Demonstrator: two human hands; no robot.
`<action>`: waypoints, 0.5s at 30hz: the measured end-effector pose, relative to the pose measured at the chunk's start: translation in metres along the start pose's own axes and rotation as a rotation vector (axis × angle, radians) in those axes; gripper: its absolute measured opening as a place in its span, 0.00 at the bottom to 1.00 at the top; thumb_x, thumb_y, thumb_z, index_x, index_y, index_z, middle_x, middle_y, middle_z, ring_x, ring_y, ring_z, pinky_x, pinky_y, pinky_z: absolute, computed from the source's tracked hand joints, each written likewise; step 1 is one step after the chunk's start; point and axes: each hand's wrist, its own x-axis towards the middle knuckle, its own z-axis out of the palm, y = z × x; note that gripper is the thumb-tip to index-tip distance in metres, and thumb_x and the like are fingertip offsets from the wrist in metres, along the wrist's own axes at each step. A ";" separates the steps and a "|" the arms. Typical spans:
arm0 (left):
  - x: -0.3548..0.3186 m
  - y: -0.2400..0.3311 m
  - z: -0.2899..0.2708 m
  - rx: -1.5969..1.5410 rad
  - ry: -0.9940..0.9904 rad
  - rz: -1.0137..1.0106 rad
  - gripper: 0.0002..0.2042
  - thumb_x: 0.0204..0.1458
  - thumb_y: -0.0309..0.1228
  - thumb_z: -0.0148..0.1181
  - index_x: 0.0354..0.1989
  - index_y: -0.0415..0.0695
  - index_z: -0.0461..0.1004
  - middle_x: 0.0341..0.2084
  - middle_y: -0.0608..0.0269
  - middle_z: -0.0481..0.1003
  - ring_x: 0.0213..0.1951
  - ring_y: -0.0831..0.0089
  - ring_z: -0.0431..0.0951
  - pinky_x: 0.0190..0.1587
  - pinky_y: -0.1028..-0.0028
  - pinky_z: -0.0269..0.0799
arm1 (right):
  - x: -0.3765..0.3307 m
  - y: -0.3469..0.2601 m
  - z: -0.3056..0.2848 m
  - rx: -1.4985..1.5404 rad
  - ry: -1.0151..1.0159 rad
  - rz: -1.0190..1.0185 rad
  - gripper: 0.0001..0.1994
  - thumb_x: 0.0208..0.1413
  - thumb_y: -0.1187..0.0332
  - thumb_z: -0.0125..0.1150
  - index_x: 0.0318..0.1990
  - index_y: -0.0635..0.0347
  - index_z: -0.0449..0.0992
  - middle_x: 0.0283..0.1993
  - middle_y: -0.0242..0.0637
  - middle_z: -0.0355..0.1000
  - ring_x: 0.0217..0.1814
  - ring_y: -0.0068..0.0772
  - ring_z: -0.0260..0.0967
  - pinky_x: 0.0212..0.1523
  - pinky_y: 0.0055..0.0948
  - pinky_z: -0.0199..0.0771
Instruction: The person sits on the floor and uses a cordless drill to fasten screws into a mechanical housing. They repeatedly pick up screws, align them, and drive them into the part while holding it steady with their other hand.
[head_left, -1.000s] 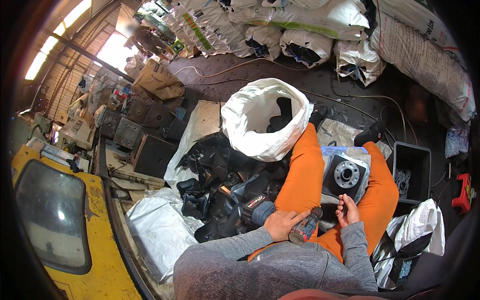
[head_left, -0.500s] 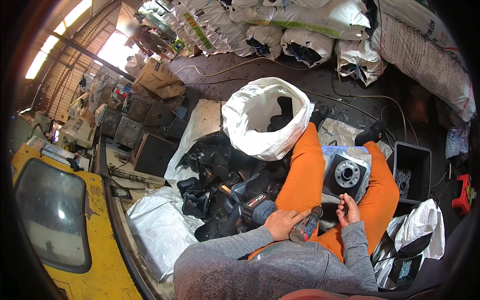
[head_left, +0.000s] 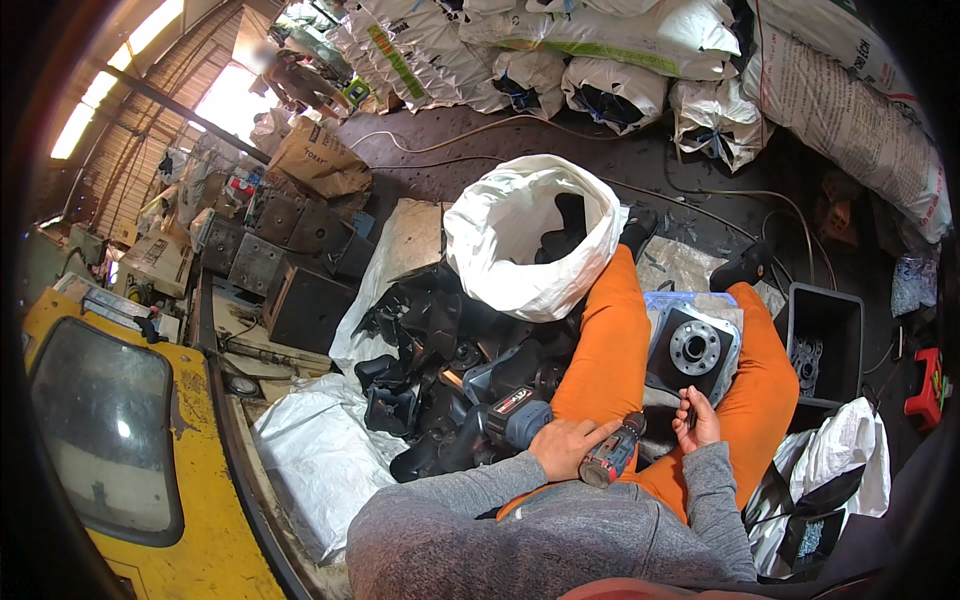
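Note:
Across my lap lies a cordless drill (head_left: pixel 612 452), its battery end pointing left and its chuck to the right. My left hand (head_left: pixel 572 447) is wrapped around its grip, the index finger stretched along the body. My right hand (head_left: pixel 697 420) is closed with thumb and fingers pinched on a small dark piece; its kind cannot be made out. Just beyond the right hand, between my knees, a round silver metal disc (head_left: pixel 694 346) with a ring of holes sits on a black plate over a pale bluish tub (head_left: pixel 652 380).
Black molded plastic parts (head_left: pixel 420 330) are heaped at my left, beside an open white sack (head_left: pixel 480 250). A grey bin (head_left: pixel 825 300) with metal pieces stands at the right, near a red case (head_left: pixel 922 390). Stuffed sacks (head_left: pixel 610 40) line the back. A yellow machine (head_left: pixel 190 490) is at far left.

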 end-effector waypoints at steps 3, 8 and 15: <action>0.001 0.002 -0.003 -0.008 -0.029 -0.015 0.42 0.41 0.44 0.68 0.68 0.54 0.58 0.32 0.60 0.71 0.32 0.61 0.78 0.35 0.63 0.73 | 0.000 -0.001 0.000 0.000 0.000 0.000 0.09 0.60 0.61 0.62 0.38 0.57 0.76 0.23 0.22 0.68 0.22 0.16 0.66 0.22 0.19 0.70; 0.002 0.001 -0.003 -0.005 -0.026 -0.012 0.42 0.41 0.43 0.68 0.68 0.55 0.58 0.32 0.60 0.71 0.32 0.61 0.78 0.35 0.63 0.73 | 0.001 0.000 -0.001 -0.011 0.003 0.001 0.10 0.60 0.59 0.62 0.37 0.56 0.76 0.22 0.21 0.69 0.22 0.16 0.66 0.22 0.20 0.70; 0.003 0.002 -0.005 -0.022 -0.090 -0.039 0.38 0.45 0.42 0.65 0.67 0.54 0.58 0.34 0.58 0.72 0.34 0.59 0.78 0.37 0.62 0.74 | -0.001 -0.001 0.001 0.001 0.013 0.001 0.09 0.60 0.61 0.62 0.38 0.57 0.76 0.23 0.22 0.68 0.22 0.16 0.66 0.23 0.21 0.70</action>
